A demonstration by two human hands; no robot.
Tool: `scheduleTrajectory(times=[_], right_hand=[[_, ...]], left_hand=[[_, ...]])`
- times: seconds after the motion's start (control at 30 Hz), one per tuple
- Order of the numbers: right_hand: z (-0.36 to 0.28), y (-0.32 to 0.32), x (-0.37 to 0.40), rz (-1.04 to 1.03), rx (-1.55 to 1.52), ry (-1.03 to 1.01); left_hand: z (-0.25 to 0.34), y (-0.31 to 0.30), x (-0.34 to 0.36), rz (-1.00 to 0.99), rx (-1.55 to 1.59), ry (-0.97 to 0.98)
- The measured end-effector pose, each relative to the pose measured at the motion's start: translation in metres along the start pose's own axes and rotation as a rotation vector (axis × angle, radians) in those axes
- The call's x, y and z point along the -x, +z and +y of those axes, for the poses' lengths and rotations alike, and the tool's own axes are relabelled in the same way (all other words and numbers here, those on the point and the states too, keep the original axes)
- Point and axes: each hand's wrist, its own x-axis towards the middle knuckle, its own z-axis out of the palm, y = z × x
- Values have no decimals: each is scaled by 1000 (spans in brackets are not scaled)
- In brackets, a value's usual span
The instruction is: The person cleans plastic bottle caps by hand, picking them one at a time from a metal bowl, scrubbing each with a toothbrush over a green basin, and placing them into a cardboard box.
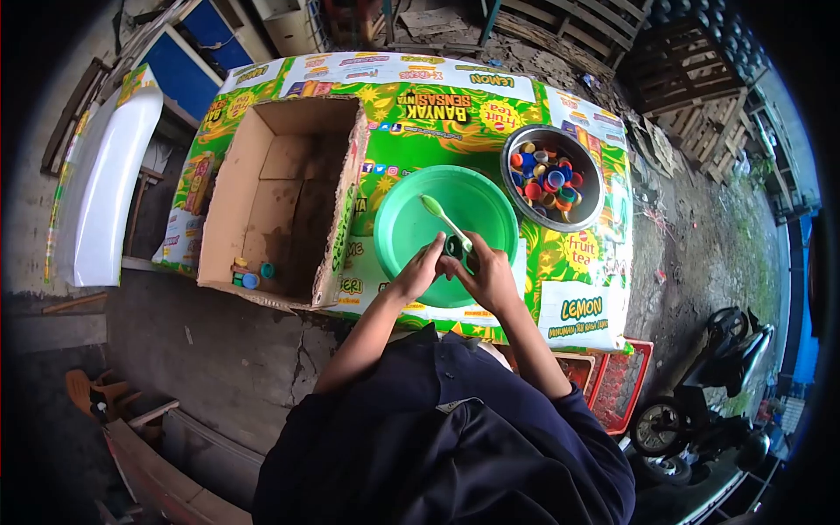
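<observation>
Both hands meet over the near half of a round green basin (402,206). In my right hand (488,276) is a green toothbrush (448,220), its head pointing up and left over the basin. My left hand (422,269) is closed, with its fingertips on a dark bottle cap (453,247) between the two hands. The fingers partly hide the cap and the brush's lower end. To the right of the basin stands a metal bowl (588,210) holding many colourful bottle caps (553,179). On the left, an open cardboard box (232,210) has several caps (250,280) in its near corner.
A printed green and white sheet (573,306) covers the table. Red crates (619,385) sit low by the table's near right corner. A motorbike (691,429) is parked at right, and wooden pallets (700,96) are stacked behind. A white curved panel (114,188) stands at left.
</observation>
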Motion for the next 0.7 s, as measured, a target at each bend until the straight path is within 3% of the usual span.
scheduleTrajectory(times=[0.07,0.13,0.2,0.23,0.27,0.33,0.37,0.4,0.47,0.53,0.57,0.6,0.7], right_hand=[[3,2,-3,65,46,-61],[22,-7,-19,210,136,-101],[56,-33,-45,417,283,-192],[63,-50,-65,628,432,-427],[77,-65,-65,580,404,-101],[82,-88,-75,623,477,4],[92,-93,-77,640,456,-48],[99,-95,-77,656,433,-100],[72,-86,-69,576,429,31],[55,-73,-61,453,332,160],[44,-66,-57,403,351,161],[47,-54,-57,531,412,-197],[47,-47,-41,466,357,-150]], left_hand=[[13,7,8,-31,51,24],[28,3,20,-39,96,-38],[58,-10,43,-129,-14,46],[77,-19,59,-113,-143,74],[93,-32,74,-100,-272,100],[115,-67,102,131,-432,132],[119,-89,112,347,-561,94],[120,-116,120,563,-686,52],[103,-190,135,800,-1238,-62],[104,-208,144,768,-1531,-545],[101,-211,145,744,-1594,-622],[97,-210,146,716,-1655,-697],[92,-216,141,672,-1670,-819]])
